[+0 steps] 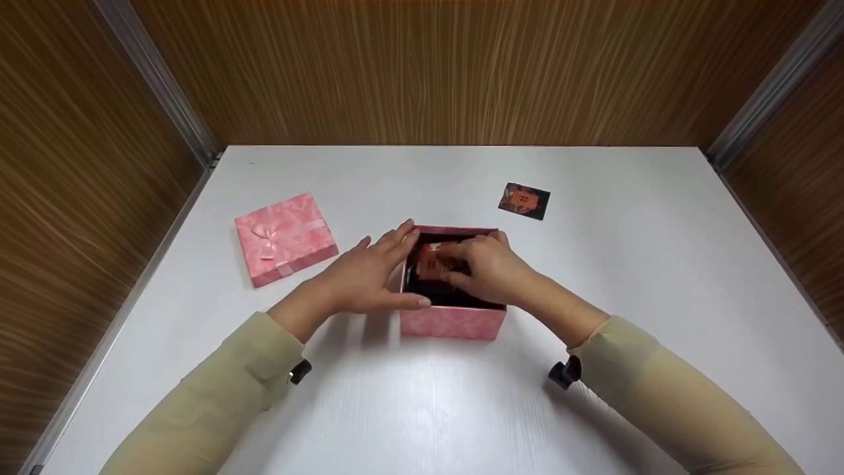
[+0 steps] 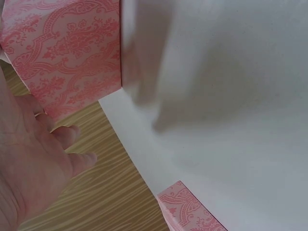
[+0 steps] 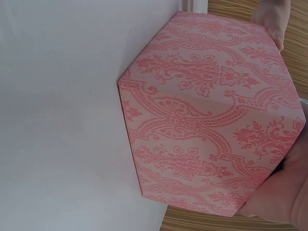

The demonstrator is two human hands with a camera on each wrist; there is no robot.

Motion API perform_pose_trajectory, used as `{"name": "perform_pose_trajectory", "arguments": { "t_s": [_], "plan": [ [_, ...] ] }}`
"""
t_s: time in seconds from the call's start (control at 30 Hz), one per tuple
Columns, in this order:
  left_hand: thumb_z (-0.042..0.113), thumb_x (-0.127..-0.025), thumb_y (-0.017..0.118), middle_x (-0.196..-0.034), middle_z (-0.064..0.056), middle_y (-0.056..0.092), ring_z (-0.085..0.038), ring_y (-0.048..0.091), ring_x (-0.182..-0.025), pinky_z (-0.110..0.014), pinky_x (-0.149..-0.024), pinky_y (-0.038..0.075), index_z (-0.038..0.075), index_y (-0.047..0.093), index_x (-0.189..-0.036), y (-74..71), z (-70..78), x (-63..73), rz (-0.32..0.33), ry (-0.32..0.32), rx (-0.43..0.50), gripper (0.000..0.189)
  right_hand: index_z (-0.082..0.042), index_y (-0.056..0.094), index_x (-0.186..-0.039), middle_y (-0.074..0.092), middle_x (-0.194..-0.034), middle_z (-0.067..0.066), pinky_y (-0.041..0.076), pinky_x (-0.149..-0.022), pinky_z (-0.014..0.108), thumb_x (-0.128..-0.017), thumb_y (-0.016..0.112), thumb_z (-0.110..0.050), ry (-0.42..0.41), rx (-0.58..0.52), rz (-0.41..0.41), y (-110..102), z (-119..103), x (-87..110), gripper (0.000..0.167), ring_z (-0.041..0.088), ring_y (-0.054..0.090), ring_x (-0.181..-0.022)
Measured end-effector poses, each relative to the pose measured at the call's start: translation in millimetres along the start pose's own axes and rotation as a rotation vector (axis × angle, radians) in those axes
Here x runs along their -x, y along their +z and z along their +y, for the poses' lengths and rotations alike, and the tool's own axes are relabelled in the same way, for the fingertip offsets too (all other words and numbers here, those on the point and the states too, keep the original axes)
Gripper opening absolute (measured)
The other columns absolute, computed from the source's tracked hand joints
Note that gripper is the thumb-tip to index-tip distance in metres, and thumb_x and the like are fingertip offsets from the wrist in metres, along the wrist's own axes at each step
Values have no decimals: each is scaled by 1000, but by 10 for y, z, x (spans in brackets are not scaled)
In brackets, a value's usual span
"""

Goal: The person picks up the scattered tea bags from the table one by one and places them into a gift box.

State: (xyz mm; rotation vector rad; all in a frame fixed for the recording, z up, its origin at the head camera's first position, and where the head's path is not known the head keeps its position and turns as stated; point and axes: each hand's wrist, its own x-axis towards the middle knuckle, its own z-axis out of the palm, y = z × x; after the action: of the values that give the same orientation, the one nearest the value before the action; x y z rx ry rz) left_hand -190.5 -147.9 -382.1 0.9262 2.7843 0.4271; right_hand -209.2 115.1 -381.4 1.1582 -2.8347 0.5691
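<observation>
An open pink patterned box (image 1: 453,324) stands on the table, its inside dark. Along its left side lies my left hand (image 1: 366,277), fingers straight at the back left rim and thumb across the front left corner. My right hand (image 1: 491,267) reaches over the right rim into the box. Its thumb and index finger pinch a dark card with an orange-red label (image 1: 430,264) inside; its right part is hidden under the fingers. In the left wrist view the left hand (image 2: 36,149) is beside the box wall (image 2: 72,53). The right wrist view shows the box's outer walls (image 3: 192,120).
A pink lid with a ribbon bow (image 1: 285,239) lies left of the box. Another dark card with an orange-red label (image 1: 524,201) lies behind and right of it. The white table (image 1: 593,198) meets wood-grain panels (image 1: 422,72) at the back and sides.
</observation>
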Motion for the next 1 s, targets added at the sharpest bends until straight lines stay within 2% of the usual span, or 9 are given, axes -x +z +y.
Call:
{"name": "perform_pose_trajectory", "arguments": {
  "t_s": [0.13, 0.27, 0.37, 0.47, 0.6, 0.7, 0.77, 0.87, 1.0],
  "plan": [
    [91, -87, 48, -179, 2, -3, -18, 11, -163, -59, -128, 14, 16, 7, -172, 11, 5, 2, 0, -9, 4, 121, -9, 76, -128, 78, -116, 11, 40, -97, 64, -98, 78, -27, -14, 38, -22, -6, -5, 5, 34, 32, 71, -113],
    [93, -86, 47, -178, 4, -4, -17, 10, -163, -58, -129, 14, 17, 7, -172, 23, 14, -5, -3, -14, 12, 122, -10, 74, -133, 78, -115, 10, 38, -101, 64, -100, 76, -29, -5, 36, -8, -23, 16, 42, 38, 30, 72, -113],
    [93, -86, 48, -179, 4, -4, -18, 11, -163, -58, -129, 13, 17, 7, -172, 25, 20, -7, -2, -13, 13, 122, -7, 73, -136, 78, -117, 11, 40, -101, 62, -100, 76, -28, -4, 15, 50, -66, 54, 86, 41, 29, 72, -113],
    [92, -87, 49, -179, 4, -4, -18, 11, -163, -58, -129, 14, 15, 8, -172, 20, 20, -7, 6, -6, 11, 122, -4, 74, -133, 80, -110, 10, 48, -97, 55, -99, 77, -22, -35, -42, 148, -146, 135, 128, 38, 25, 75, -102],
    [90, -87, 51, -179, 2, -3, -19, 11, -163, -59, -128, 14, 14, 8, -172, 19, 13, 10, 13, 0, 10, 122, -2, 73, -132, 80, -101, 8, 55, -76, 39, -100, 76, -16, -25, -137, 293, -272, 322, 233, 35, 18, 65, -73],
    [90, -87, 52, -179, 3, -3, -19, 12, -163, -59, -128, 13, 15, 7, -172, 25, 2, 34, 9, -8, 11, 122, -5, 73, -134, 80, -101, 8, 47, -62, 31, -100, 75, -15, 58, -168, 367, -357, 515, 352, 35, 14, 50, -59],
    [90, -87, 52, -179, 3, -3, -19, 12, -163, -58, -129, 13, 15, 7, -172, 31, -8, 50, 8, -11, 9, 122, -6, 73, -134, 79, -99, 8, 42, -56, 30, -101, 75, -15, 134, -172, 384, -402, 655, 432, 35, 15, 47, -55],
    [91, -87, 51, -179, 2, -3, -20, 13, -163, -58, -129, 13, 15, 7, -172, 38, -23, 81, 8, -15, 2, 122, -6, 72, -136, 79, -101, 12, 47, -63, 34, -103, 72, -18, 249, -189, 373, -443, 859, 526, 35, 21, 59, -66],
    [91, -87, 50, -179, 3, -3, -20, 14, -162, -58, -128, 14, 15, 7, -172, 38, -33, 120, 13, -18, -1, 122, -2, 68, -139, 77, -110, 20, 49, -85, 47, -105, 67, -22, 381, -234, 339, -470, 1093, 615, 40, 34, 68, -103]
  ]
}}
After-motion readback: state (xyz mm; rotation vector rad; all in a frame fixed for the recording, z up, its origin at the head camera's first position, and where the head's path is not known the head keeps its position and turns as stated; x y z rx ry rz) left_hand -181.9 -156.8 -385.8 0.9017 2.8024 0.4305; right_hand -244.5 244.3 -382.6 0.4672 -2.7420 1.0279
